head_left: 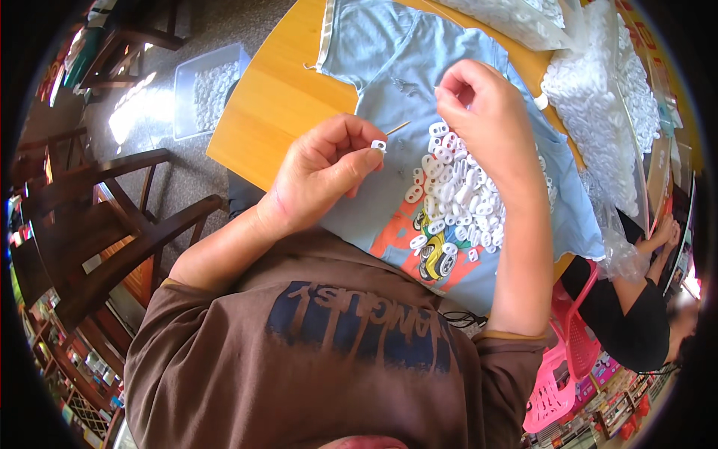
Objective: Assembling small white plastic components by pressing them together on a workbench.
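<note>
The bare orange wooden tabletop [277, 97] at the far left lies open for a hand to pass. Right of it, the light blue printed T-shirt [389, 52] is free at its far end, but a heap of small white plastic rings [452, 198] crowds its middle. A clear plastic bag of white rings [598, 112] blocks the right edge.

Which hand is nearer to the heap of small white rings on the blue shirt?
Right. The right hand hovers directly over the white rings; the left hand sits off to their left, pinching one piece.
</note>
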Motion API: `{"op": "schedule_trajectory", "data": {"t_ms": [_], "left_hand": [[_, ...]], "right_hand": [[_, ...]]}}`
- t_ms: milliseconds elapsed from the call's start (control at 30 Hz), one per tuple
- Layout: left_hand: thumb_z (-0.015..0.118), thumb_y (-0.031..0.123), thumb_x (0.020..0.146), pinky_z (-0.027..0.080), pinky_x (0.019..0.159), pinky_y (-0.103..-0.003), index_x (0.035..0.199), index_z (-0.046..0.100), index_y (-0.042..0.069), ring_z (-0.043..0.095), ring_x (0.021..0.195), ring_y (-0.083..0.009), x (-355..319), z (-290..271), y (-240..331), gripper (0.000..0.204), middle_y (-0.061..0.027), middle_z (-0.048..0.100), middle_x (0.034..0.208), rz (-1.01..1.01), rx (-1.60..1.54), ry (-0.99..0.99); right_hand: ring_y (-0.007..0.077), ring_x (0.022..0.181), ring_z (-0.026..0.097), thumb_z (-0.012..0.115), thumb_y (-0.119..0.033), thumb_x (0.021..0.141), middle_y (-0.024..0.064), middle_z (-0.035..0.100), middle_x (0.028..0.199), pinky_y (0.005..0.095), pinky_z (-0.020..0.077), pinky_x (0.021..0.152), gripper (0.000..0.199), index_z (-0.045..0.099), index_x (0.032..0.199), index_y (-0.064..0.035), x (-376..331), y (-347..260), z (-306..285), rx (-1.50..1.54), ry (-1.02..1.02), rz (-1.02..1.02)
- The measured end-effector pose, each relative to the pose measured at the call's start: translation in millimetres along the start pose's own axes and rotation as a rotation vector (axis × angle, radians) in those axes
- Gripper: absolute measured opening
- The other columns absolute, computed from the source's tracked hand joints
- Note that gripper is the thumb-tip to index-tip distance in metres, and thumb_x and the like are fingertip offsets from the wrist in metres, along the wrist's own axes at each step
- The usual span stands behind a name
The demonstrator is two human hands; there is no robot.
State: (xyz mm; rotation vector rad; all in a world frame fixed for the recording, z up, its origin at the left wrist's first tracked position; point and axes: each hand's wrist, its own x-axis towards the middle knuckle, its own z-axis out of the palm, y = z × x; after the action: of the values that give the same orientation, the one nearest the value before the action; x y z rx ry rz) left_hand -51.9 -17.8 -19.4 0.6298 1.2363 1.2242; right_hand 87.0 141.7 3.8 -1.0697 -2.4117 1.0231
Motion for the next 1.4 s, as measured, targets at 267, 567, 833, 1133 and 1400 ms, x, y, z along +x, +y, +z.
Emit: {"op": "schedule_trajectory", "data": {"t_ms": [267,567,833,1133,1400], "left_hand": [[0.055,0.004,0.084,0.037,0.049,-0.017,0.098,0.054,0.0,0.046,0.054,-0.0048,-4,12,11,0.014,-0.0055,0.058,0.077,0.013,-0.121,0.035],[0.051,0.004,0.087,0.041,0.053,-0.017,0.103,0.053,-0.001,0.049,0.059,-0.0042,-11,37,29,0.017,-0.0058,0.06,0.081,-0.042,-0.105,-0.178],[0.052,0.003,0.087,0.04,0.053,-0.016,0.102,0.053,-0.002,0.047,0.06,-0.0027,-9,46,20,0.016,-0.0066,0.061,0.083,-0.026,0.021,-0.216],[0.053,0.001,0.086,0.039,0.053,-0.016,0.102,0.053,-0.001,0.046,0.06,-0.0021,-10,49,17,0.016,-0.0048,0.061,0.085,-0.023,0.051,-0.179],[0.055,0.001,0.086,0.039,0.056,-0.015,0.101,0.054,0.0,0.048,0.065,-0.0014,-9,48,16,0.015,-0.004,0.061,0.086,-0.019,0.115,-0.199]], "right_hand": [[0.0061,0.07,0.055,0.06,0.006,0.076,0.0041,0.059,0.08,0.0191,0.0458,0.063,0.012,0.052,0.083,-0.0005,-59,-28,-11,0.964,-0.06,0.201],[0.0117,0.081,0.06,0.058,0.01,0.078,0.0097,0.061,0.088,0.0219,0.0489,0.069,0.018,0.052,0.094,0.0024,-108,-27,-1,0.985,0.191,0.203],[0.0114,0.078,0.06,0.061,0.009,0.077,0.0086,0.062,0.087,0.0223,0.0483,0.07,0.018,0.055,0.093,0.0022,-119,-22,9,0.82,0.297,0.106],[0.0093,0.07,0.059,0.064,0.007,0.076,0.0066,0.063,0.08,0.0211,0.0474,0.063,0.015,0.058,0.089,0.0015,-121,-20,10,0.727,0.346,0.1],[0.0088,0.066,0.059,0.064,0.007,0.075,0.0066,0.063,0.077,0.0204,0.0464,0.058,0.014,0.059,0.086,0.0007,-119,-20,12,0.67,0.362,0.068]]}}
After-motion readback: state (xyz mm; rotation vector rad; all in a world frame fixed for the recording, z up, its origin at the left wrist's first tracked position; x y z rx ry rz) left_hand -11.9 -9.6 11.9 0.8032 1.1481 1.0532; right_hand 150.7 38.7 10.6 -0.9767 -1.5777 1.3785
